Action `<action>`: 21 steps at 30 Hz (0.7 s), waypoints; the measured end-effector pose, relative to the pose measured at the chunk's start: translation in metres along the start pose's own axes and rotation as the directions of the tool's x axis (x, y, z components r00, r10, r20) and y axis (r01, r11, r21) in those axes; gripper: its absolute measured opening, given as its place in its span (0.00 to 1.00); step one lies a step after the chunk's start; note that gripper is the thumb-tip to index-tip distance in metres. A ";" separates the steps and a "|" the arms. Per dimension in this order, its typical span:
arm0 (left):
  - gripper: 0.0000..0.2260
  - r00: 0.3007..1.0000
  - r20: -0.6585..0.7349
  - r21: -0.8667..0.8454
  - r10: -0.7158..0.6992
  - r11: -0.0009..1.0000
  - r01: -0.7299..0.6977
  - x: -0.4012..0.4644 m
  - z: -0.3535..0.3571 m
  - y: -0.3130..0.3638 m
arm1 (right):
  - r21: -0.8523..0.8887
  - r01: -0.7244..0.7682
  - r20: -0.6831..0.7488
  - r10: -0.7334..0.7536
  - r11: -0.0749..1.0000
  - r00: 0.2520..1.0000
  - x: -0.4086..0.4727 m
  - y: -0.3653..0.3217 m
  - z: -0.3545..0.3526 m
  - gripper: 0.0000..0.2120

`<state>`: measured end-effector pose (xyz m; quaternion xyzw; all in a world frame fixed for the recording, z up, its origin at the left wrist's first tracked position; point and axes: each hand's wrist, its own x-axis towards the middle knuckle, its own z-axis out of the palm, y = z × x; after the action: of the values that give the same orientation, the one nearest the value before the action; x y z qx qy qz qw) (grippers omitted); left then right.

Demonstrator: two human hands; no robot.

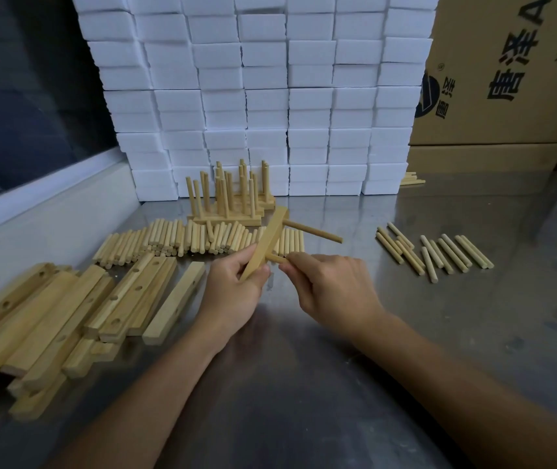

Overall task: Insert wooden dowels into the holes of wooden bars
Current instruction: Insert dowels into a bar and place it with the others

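Holding: my left hand (236, 286) has its grip curled round one wooden bar (265, 243), which tilts up toward the upper right at the middle of the frame, above the bench (304, 384).
Right hand: my right hand (333, 286) pinches a second dowel (277, 259) in its grip, the tip touching the bar's right face near its lower end.
Seated dowel: one dowel (314, 231) already sticks out of the bar's upper part, pointing to the right.
Loose dowels, centre: a long heap (185, 240) lies just behind my hands; too many to count.
Loose dowels, right: about a dozen (439, 253) lie scattered at right of centre, well apart from my hands.
Spare bars: a pile of bars (67, 319) with drilled holes fills the lower left; roughly a dozen, overlapping, exact count unclear.
Finished pieces: a small stack (233, 198) with dowels standing upright sits behind the centre heap; I cannot count them surely.
Backdrop: a wall of white foam blocks (263, 96) at top centre, one printed cardboard box (507, 69) at upper right.
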<state>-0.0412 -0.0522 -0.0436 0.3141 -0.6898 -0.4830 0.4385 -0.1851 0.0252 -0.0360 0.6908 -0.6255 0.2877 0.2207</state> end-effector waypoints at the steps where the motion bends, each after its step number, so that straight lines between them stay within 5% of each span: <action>1: 0.11 1.000 -0.004 0.027 0.011 1.000 -0.011 0.001 0.000 -0.001 | 0.006 -0.018 -0.001 0.018 1.000 1.000 0.000 -0.001 0.001 0.17; 7: 0.13 0.996 -0.013 0.153 0.092 0.984 -0.089 0.000 -0.001 0.000 | 0.393 -0.237 0.097 0.216 0.888 0.972 0.002 -0.007 0.005 0.16; 11: 0.16 0.989 -0.026 0.189 0.145 0.972 -0.138 0.000 -0.003 0.000 | 0.685 -0.587 0.386 0.467 0.432 0.795 0.008 -0.009 0.007 0.17; 13: 0.16 0.986 -0.029 0.198 0.163 0.968 -0.154 0.002 -0.003 -0.002 | 0.737 -0.655 0.527 0.464 0.168 0.712 0.009 -0.010 0.005 0.17; 14: 0.17 0.985 -0.033 0.204 0.170 0.966 -0.160 0.003 -0.003 -0.003 | 0.751 -0.635 0.509 0.456 0.179 0.730 0.009 -0.010 0.004 0.17; 16: 0.15 0.986 -0.013 0.237 0.168 0.958 -0.160 0.004 -0.005 -0.005 | 0.648 -0.490 0.305 0.391 0.583 0.868 0.006 -0.010 0.007 0.17; 18: 0.13 0.992 0.024 0.274 0.126 0.953 -0.128 0.005 -0.005 -0.007 | 0.252 -0.201 0.104 0.180 0.947 0.978 0.002 -0.008 0.006 0.17; 21: 0.13 0.993 0.043 0.264 0.106 0.958 -0.114 0.006 -0.002 -0.006 | -0.098 -0.035 0.038 0.039 0.995 0.998 0.001 -0.005 0.000 0.15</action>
<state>-0.0416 -0.0602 -0.0469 0.3244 -0.7709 -0.3652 0.4088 -0.1799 0.0247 -0.0348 0.6731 -0.6559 0.2471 0.2361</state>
